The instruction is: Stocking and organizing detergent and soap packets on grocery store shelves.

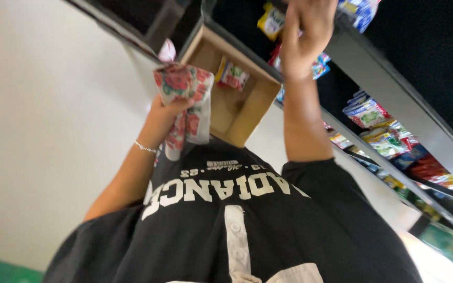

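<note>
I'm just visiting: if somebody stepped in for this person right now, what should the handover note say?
Left hand: closed on a floral cloth, held up beside the open cardboard box.
Right hand: raised to the top shelf among snack packets; its grip cannot be made out.
So far: one small packet lies in the box.
Left: many packets sit on the shelves to the right.

Packet (pixel 233 76) in box (pixel 252 110) — beside shelves (pixel 394 99)
</note>
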